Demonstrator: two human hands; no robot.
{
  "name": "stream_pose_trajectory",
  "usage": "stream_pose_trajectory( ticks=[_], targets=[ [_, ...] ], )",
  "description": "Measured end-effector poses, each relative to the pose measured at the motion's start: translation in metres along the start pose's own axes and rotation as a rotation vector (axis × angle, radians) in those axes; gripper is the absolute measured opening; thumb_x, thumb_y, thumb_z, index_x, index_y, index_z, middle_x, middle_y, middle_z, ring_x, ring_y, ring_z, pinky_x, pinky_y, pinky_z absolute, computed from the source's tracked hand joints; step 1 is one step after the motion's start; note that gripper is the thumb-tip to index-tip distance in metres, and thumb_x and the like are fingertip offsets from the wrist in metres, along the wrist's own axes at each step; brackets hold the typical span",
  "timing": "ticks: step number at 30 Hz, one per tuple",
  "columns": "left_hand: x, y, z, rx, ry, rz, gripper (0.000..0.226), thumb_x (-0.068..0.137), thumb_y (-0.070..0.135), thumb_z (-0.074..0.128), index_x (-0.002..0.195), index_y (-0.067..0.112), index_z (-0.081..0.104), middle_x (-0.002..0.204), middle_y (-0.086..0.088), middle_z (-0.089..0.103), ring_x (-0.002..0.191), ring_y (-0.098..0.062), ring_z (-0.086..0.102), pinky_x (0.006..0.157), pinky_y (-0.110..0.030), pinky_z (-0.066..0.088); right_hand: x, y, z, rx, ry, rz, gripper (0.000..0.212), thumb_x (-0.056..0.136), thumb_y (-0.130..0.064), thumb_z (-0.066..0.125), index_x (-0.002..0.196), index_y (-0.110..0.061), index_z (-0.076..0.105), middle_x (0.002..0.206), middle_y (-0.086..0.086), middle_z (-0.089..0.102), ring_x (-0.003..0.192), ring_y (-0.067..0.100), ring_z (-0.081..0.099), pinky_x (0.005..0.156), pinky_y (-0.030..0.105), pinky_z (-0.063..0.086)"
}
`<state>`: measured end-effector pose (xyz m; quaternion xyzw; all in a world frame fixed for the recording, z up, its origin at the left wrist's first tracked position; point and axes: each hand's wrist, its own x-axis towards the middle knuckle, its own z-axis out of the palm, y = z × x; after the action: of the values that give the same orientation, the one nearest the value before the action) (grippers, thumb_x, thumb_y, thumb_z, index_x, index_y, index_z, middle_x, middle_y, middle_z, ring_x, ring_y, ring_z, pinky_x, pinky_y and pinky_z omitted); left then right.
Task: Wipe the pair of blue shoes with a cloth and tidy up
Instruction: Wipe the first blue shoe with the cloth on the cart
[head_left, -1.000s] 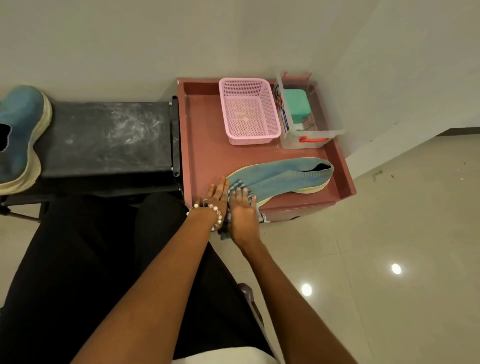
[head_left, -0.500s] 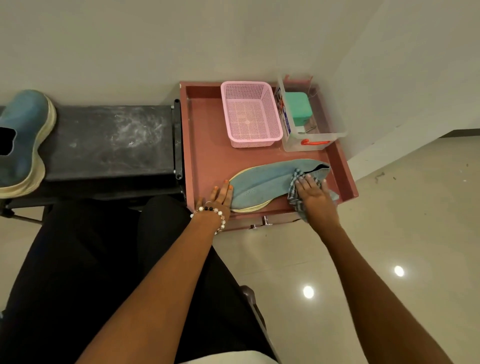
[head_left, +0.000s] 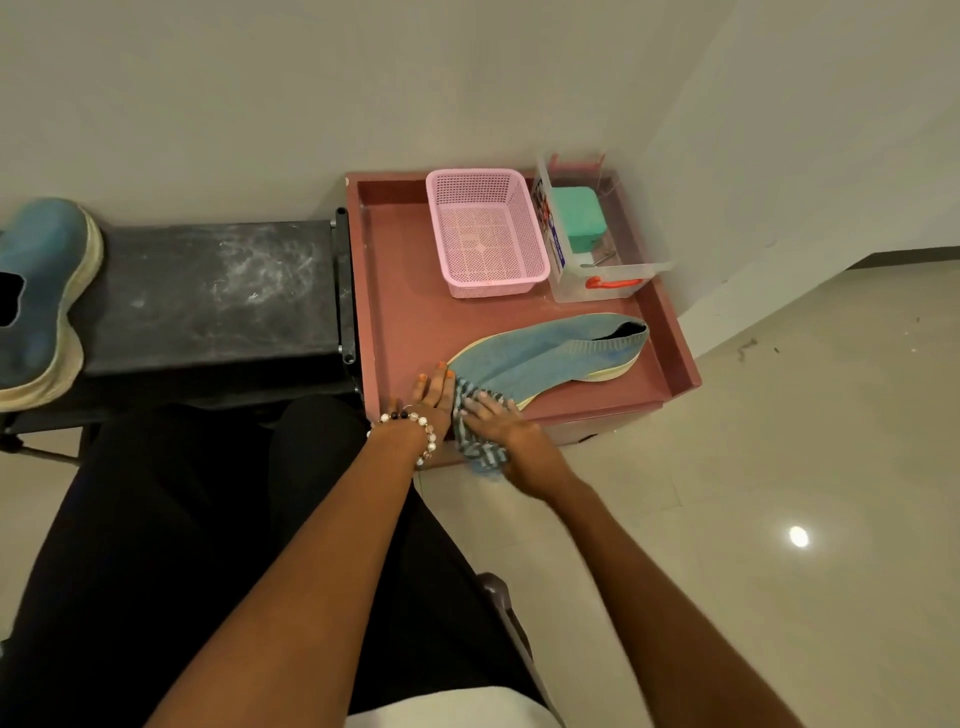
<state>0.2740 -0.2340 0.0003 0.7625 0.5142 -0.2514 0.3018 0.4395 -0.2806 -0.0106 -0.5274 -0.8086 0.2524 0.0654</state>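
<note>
At the tray's (head_left: 395, 291) near edge my flat, relaxed right hand (head_left: 498, 423) presses the cloth (head_left: 475, 441) onto the shoe's (head_left: 545, 351) toe, my flat left hand (head_left: 434, 392) bracing it, though a hard swipe might slide it off.

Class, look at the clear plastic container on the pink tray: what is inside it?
Inside the clear container sits a green block, with an orange-red item low at its front. A label covers its left wall; what lies under the block is hidden.
</note>
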Motion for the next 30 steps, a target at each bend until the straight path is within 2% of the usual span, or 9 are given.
stream_pose_trajectory(
  ticks=[4,8,11,14,17,20,22,26,30],
  targets=[
    [-0.002,0.0,-0.002,-0.03,0.037,0.009,0.084,0.09,-0.006,0.035,0.149,0.015,-0.021,0.155,0.002,-0.029,0.146,-0.028,-0.013,0.114,-0.054,0.011,-0.011,0.042,-0.039,-0.193,-0.081,0.078,0.071,0.077,-0.001,0.069,0.141,-0.018,0.042,0.152,0.005,0.032,0.144,0.02,0.019,0.116,0.043,-0.002],
    [-0.007,0.005,-0.013,0.033,0.174,0.015,0.079,0.091,-0.005,0.039,0.151,0.009,-0.008,0.159,-0.004,-0.014,0.147,-0.029,-0.008,0.116,-0.051,0.012,-0.027,0.052,-0.076,0.066,0.569,0.534,0.043,0.076,0.014,0.056,0.116,-0.002,0.064,0.101,0.018,0.066,0.094,0.032,0.059,0.079,0.029,0.044],
    [-0.012,0.018,-0.022,0.148,0.483,0.09,0.064,0.09,-0.003,0.045,0.148,0.002,0.017,0.156,-0.012,0.018,0.146,-0.031,0.008,0.12,-0.043,0.011,-0.03,0.041,-0.098,0.36,0.944,0.813,0.028,0.07,0.017,0.041,0.083,0.003,0.062,0.073,0.014,0.058,0.067,0.025,0.049,0.06,0.027,0.037],
    [-0.015,0.039,-0.025,0.171,0.574,0.262,0.055,0.091,-0.003,0.041,0.145,0.001,0.028,0.151,-0.014,0.032,0.141,-0.03,0.025,0.117,-0.035,0.013,-0.025,0.038,-0.097,0.422,1.128,0.863,0.026,0.07,0.01,0.045,0.089,0.002,0.062,0.079,0.014,0.061,0.068,0.023,0.051,0.06,0.024,0.04],
    [-0.004,0.057,-0.012,0.23,0.504,0.386,0.056,0.096,-0.002,0.034,0.149,-0.001,0.016,0.157,-0.019,0.015,0.145,-0.032,0.016,0.118,-0.035,0.009,-0.007,0.043,-0.068,0.258,0.995,0.713,0.032,0.071,0.006,0.053,0.1,-0.001,0.065,0.092,0.015,0.066,0.084,0.03,0.061,0.075,0.039,0.052],
    [0.01,0.057,0.007,0.217,0.384,0.262,0.067,0.099,0.007,0.032,0.149,0.002,-0.011,0.157,-0.013,-0.018,0.147,-0.028,-0.011,0.118,-0.037,-0.002,0.01,0.046,-0.027,-0.065,0.449,0.65,0.068,0.073,0.005,0.057,0.139,0.002,0.039,0.144,0.026,0.037,0.137,0.039,0.029,0.113,0.045,0.023],
    [0.016,0.054,0.016,0.239,0.336,0.179,0.075,0.099,0.018,0.038,0.148,0.004,-0.017,0.155,-0.009,-0.026,0.145,-0.025,-0.017,0.117,-0.037,-0.005,0.015,0.043,-0.004,-0.269,0.247,0.488,0.079,0.067,-0.005,0.07,0.138,0.005,0.038,0.146,0.028,0.033,0.138,0.041,0.026,0.114,0.052,0.02],
    [0.021,0.052,0.019,0.289,0.314,0.141,0.075,0.097,0.018,0.036,0.147,0.002,-0.019,0.154,-0.011,-0.029,0.145,-0.025,-0.019,0.118,-0.037,-0.005,-0.006,0.072,-0.007,-0.55,0.138,0.028,0.064,0.069,-0.008,0.036,0.131,-0.004,0.052,0.138,0.016,0.05,0.133,0.032,0.04,0.11,0.051,0.016],
    [0.024,0.049,0.022,0.271,0.307,0.155,0.087,0.089,0.01,0.044,0.148,0.005,-0.02,0.153,-0.009,-0.031,0.145,-0.024,-0.02,0.117,-0.035,-0.007,-0.016,0.105,-0.044,-0.651,0.206,0.223,0.06,0.069,0.005,0.06,0.128,-0.003,0.055,0.136,0.015,0.053,0.131,0.032,0.043,0.114,0.053,0.005]
  ],
)
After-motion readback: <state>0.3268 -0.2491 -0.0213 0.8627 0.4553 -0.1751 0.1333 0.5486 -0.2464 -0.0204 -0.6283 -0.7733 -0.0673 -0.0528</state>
